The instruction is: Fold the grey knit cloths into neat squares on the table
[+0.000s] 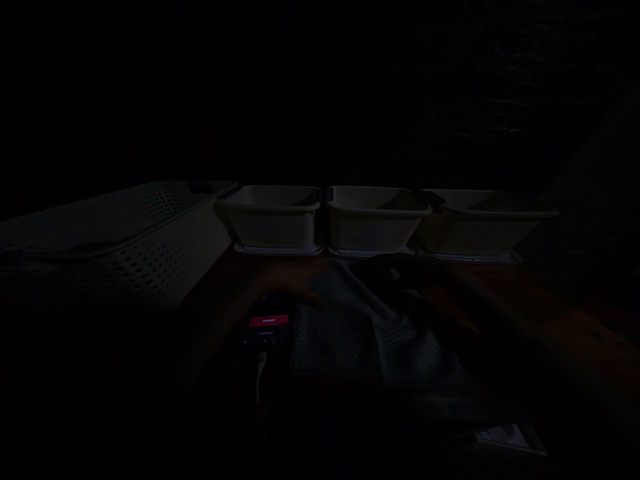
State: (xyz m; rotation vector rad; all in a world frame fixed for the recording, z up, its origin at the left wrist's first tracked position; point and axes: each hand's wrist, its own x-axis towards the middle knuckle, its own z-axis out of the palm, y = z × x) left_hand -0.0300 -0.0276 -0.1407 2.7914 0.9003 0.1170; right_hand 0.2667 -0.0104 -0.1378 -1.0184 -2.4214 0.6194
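Nothing can be read here, since the view is too dark. The only trace of writing is on the phone [269, 325], which lies on the worktop [550, 320] towards its front edge. A red band [269, 321] crosses its lit screen and carries a short row of pale marks, too small and blurred to make out. A few fainter marks sit just below the band on the same screen, and they are equally illegible.

Head camera looks down and forward (dim light) across the table [220, 293].
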